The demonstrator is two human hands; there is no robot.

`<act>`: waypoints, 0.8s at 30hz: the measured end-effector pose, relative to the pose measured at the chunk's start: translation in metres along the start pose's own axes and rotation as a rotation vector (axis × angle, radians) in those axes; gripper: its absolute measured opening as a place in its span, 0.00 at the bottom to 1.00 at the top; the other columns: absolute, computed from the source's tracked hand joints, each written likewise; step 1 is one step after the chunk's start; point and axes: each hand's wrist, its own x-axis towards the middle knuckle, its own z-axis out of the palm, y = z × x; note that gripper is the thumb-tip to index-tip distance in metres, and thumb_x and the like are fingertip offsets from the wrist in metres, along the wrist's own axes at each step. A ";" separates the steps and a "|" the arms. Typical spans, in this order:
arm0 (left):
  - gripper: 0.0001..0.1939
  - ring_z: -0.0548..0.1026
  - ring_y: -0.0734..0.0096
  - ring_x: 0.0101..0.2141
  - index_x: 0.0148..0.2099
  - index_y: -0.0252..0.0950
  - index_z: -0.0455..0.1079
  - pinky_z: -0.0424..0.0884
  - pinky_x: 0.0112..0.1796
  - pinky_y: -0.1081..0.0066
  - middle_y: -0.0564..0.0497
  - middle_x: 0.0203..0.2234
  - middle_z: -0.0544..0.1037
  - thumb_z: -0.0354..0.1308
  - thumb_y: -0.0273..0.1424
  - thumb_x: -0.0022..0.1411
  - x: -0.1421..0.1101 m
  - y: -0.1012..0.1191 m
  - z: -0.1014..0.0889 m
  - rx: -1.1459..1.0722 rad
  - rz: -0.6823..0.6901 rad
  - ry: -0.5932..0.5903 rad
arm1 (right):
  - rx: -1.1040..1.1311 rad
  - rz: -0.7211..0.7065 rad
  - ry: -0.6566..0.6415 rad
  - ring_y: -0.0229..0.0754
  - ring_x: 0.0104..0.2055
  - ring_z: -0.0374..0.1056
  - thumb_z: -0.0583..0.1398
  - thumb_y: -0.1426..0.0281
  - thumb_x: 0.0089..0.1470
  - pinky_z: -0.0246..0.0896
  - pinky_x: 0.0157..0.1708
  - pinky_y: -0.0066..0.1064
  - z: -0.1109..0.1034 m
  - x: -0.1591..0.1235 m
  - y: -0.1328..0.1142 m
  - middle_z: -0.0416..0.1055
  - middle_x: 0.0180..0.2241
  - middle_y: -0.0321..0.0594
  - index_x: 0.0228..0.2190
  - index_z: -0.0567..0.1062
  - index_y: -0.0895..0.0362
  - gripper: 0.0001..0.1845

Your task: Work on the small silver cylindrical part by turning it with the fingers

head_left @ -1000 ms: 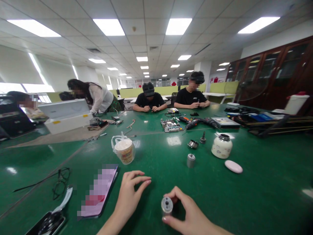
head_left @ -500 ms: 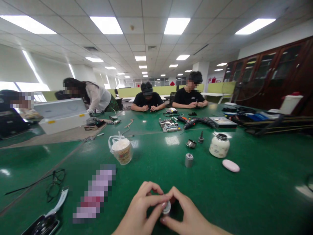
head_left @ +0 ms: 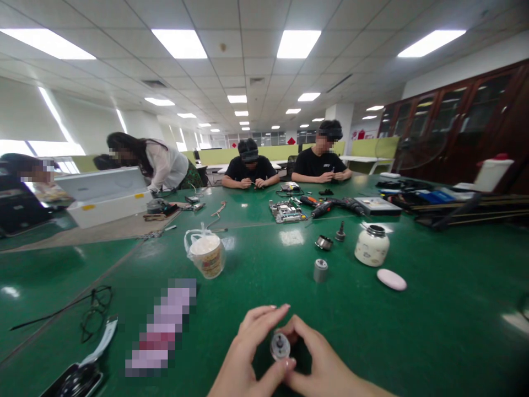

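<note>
Low in the middle of the view, both my hands pinch a small silver metal cylinder (head_left: pixel 280 347) with a round end face turned toward me. My left hand (head_left: pixel 248 355) grips its left side with thumb and fingers curled. My right hand (head_left: pixel 320 364) wraps its right side. Further out on the green table (head_left: pixel 413 331) stand a similar small grey cylinder (head_left: pixel 320 271), a metal ring part (head_left: pixel 324 242) and a small dark cone-shaped part (head_left: pixel 340 232).
A bagged paper cup (head_left: pixel 206 253), a white jar (head_left: pixel 372 246) and its pink lid (head_left: pixel 391 279) stand mid-table. A phone (head_left: pixel 163 328), glasses (head_left: pixel 93 309) and a case (head_left: pixel 78 375) lie at left. A circuit board (head_left: pixel 283 211), power drill (head_left: pixel 336 207) and several seated people are further back.
My left hand came off the table and joined my right hand on the cylinder. The cylinder's end face now shows between my fingers again.
</note>
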 end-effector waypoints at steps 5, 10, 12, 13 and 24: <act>0.56 0.70 0.53 0.57 0.69 0.50 0.50 0.67 0.56 0.58 0.46 0.56 0.74 0.77 0.30 0.43 -0.015 -0.026 0.008 -0.059 -0.091 0.042 | 0.043 -0.102 0.048 0.47 0.48 0.69 0.58 0.80 0.44 0.63 0.51 0.39 -0.016 -0.001 -0.018 0.73 0.44 0.44 0.49 0.67 0.55 0.28; 0.44 0.79 0.64 0.47 0.66 0.47 0.56 0.71 0.52 0.67 0.51 0.45 0.82 0.68 0.21 0.52 -0.022 -0.037 0.014 -0.052 -0.119 -0.006 | -0.030 -0.194 0.028 0.46 0.46 0.71 0.57 0.78 0.52 0.65 0.47 0.39 -0.020 0.007 -0.033 0.77 0.42 0.41 0.44 0.74 0.52 0.18; 0.36 0.80 0.65 0.44 0.62 0.45 0.64 0.74 0.48 0.70 0.50 0.45 0.82 0.67 0.21 0.52 -0.020 -0.032 0.013 -0.009 -0.076 0.007 | -0.073 -0.242 0.027 0.45 0.42 0.72 0.58 0.78 0.50 0.64 0.46 0.39 -0.018 0.009 -0.034 0.78 0.38 0.40 0.41 0.74 0.53 0.16; 0.32 0.81 0.64 0.43 0.59 0.44 0.68 0.75 0.46 0.71 0.50 0.45 0.82 0.67 0.21 0.52 -0.018 -0.029 0.012 0.009 -0.046 0.006 | -0.094 -0.257 0.031 0.44 0.41 0.72 0.59 0.79 0.49 0.64 0.47 0.39 -0.018 0.009 -0.034 0.78 0.38 0.39 0.40 0.74 0.53 0.16; 0.28 0.79 0.64 0.42 0.58 0.42 0.71 0.75 0.44 0.70 0.50 0.41 0.82 0.66 0.22 0.55 -0.014 -0.022 0.007 0.084 -0.008 -0.060 | -0.103 0.037 0.114 0.44 0.37 0.72 0.64 0.78 0.46 0.65 0.41 0.37 -0.018 0.016 -0.044 0.76 0.31 0.36 0.31 0.74 0.55 0.09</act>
